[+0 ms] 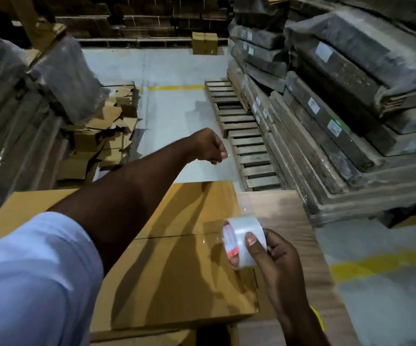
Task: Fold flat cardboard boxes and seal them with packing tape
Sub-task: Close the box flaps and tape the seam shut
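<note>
Lying low and centre in the frame, the box [177, 258] sat on a table [289, 221] with its top flaps folded shut, the seam [172, 237] between them running left to right and not visibly taped. Just right of the seam's end, the right hand [274, 253] gripped the tape roll [243, 242], thumb pressed on its outer face and fingers curled behind it. The left hand [208, 148], at mid-frame beyond the box's far edge, was closed in a pinch with its arm stretched out. It seemed to hold the free end of clear tape drawn from the roll, though the strip itself was too faint to see for certain.

Judging by this, folding was done and sealing was in hand, at the point of pulling out a length of tape. The next move would call for laying that length along the seam, keeping it taut and centred, then pressing it flat and tearing it off the roll.

Further out, loose cardboard [107, 136] was heaped at middle left, a pallet [247, 146] lay on the floor right of centre, and wrapped stacks [339, 96] filled the upper right.
</note>
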{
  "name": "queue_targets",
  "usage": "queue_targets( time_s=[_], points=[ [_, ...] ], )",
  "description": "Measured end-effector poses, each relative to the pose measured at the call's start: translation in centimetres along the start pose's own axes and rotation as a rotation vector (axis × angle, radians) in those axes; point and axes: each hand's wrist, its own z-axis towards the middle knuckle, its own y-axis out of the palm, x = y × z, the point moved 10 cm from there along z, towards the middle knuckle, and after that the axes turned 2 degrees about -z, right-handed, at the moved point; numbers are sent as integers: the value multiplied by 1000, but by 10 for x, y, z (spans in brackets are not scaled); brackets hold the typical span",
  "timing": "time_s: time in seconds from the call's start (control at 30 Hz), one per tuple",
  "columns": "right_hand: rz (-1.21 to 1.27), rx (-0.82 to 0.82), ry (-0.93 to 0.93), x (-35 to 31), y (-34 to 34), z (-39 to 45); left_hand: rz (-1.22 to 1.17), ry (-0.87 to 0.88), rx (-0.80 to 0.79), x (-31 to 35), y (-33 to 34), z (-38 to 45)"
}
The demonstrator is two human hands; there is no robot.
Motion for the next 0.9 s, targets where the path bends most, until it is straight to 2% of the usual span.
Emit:
queue_targets(
  time_s=[0.27, 0.43, 0.63, 0.9],
  points=[
    [24, -23, 40, 6, 9, 0, -232, -111, -87, -36, 17, 15],
    [110, 23, 61, 11, 6, 0, -217, -70, -115, -31, 28, 24],
    [66, 7, 79, 18, 1, 5, -220, -168, -130, -61, 50, 31],
    [56, 6, 86, 27, -1, 5, -144, -212, -255, -77, 78, 31]
  ],
)
